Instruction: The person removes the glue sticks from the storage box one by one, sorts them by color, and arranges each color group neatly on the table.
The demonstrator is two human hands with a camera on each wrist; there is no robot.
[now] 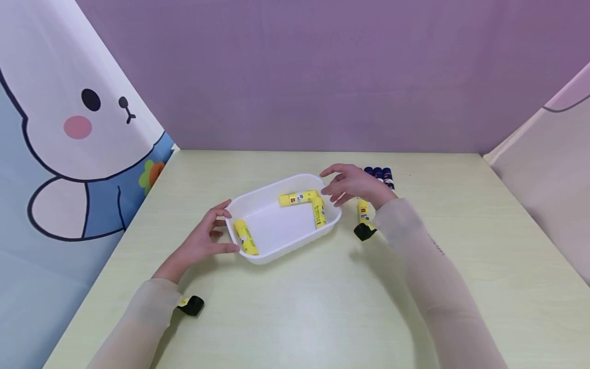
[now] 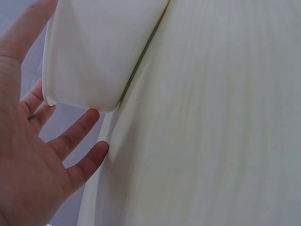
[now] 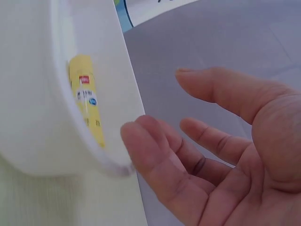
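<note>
A white tray (image 1: 276, 251) lies at a slant and holds three yellow glue sticks: one (image 1: 246, 237) at its left end, one (image 1: 297, 198) along the back, one (image 1: 319, 212) at the right. My left hand (image 1: 203, 241), fingers spread, touches the tray's left end; the left wrist view shows fingertips against the outer wall of the tray (image 2: 103, 52). Over the tray's right corner is my right hand (image 1: 352, 184), its fingers loosely bent with nothing between them. In the right wrist view a yellow stick (image 3: 87, 101) shows inside the tray, left of the right hand (image 3: 211, 155).
Several dark blue sticks (image 1: 378, 173) lie side by side behind the right wrist. Another yellow stick (image 1: 363, 209) is on the table (image 1: 299, 318) right of the tray, partly hidden by the right sleeve's strap. A purple cloth (image 1: 322, 77) hangs beyond the table's back edge.
</note>
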